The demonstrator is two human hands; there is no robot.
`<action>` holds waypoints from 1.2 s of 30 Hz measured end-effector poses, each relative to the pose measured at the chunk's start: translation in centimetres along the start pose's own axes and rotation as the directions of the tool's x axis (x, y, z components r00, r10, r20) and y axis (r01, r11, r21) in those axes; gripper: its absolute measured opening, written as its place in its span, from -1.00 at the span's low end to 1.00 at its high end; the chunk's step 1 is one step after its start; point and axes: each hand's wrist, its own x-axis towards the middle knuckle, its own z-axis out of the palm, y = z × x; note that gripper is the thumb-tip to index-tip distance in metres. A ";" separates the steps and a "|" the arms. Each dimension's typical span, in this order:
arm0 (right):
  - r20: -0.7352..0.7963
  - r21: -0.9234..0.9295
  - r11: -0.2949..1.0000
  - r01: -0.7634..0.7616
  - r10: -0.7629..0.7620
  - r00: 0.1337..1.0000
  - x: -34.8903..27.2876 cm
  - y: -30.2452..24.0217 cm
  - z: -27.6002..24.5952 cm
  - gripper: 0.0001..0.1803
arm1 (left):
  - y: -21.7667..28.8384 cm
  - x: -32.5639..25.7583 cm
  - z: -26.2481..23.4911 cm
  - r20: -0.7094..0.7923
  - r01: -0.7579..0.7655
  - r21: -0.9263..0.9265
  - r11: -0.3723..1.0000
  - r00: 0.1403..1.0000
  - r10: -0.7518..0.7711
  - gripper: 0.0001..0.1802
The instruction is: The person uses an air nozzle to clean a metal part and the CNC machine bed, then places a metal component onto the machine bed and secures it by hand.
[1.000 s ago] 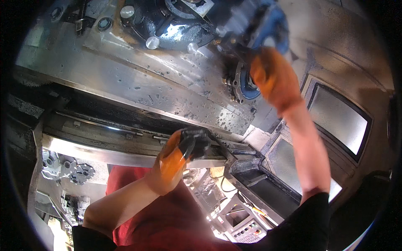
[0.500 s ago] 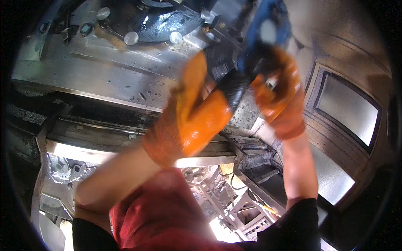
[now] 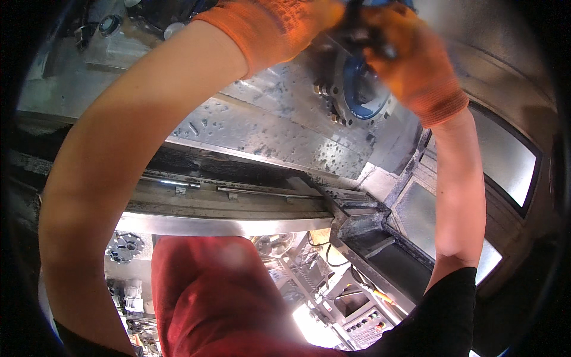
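Head view, nearest first: from the lower left a bare left forearm point(image 3: 95, 166) arcs up beside the person's dark-red cloth garment point(image 3: 208, 291), while a bare right forearm point(image 3: 458, 190) rises on the right. Beyond a bright, curved steel ledge point(image 3: 232, 226) lies a flat grey metal machine bed point(image 3: 267, 107), spotted with dark specks point(image 3: 327, 157). At the top of the frame the left hand point(image 3: 279, 27), in an orange glove with a knitted cuff, is close beside the right hand point(image 3: 410, 65), gloved alike. Blur and the frame's edge spoil the fingertips, so I cannot tell whether either grip is clenched, or on what. The round blue ring-shaped part point(image 3: 351, 98) sits right of centre near the top, just below the right hand. From here, I'd judge steady handling wants both wrists braced, fingers clear of pinching edges, and specks kept off mating faces; a slick glove could slip.
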 end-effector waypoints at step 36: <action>-0.191 -0.763 0.580 0.286 -0.624 0.758 -1.5 6.6 4.5 -0.64 | -3.1 2.2 -2.7 0.292 -0.194 -0.005 0.981 0.938 0.187 -0.62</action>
